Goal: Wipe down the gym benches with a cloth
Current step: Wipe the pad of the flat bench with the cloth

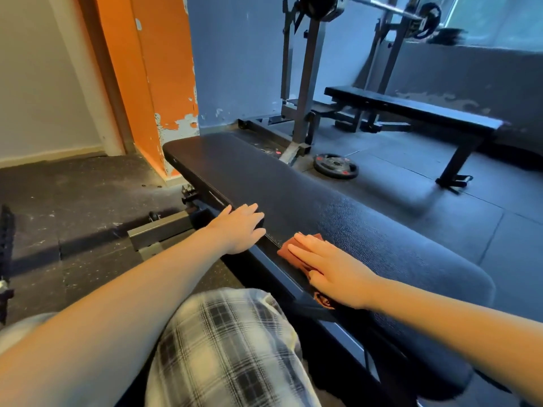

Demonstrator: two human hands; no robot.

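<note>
Head view: right hand (332, 268) presses cloth (289, 248) on bench (352, 224) near edge.

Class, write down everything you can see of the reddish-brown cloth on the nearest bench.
The cloth is a rust-brown piece of soft-looking fabric. It lies flat, apparently folded, along the near edge of the black textured bench pad. The right hand presses on it with straight fingers and covers most of it. Only a patch beyond the fingertips and a crumpled corner near the wrist show. That corner seems to hang slightly over the pad's edge.
</note>
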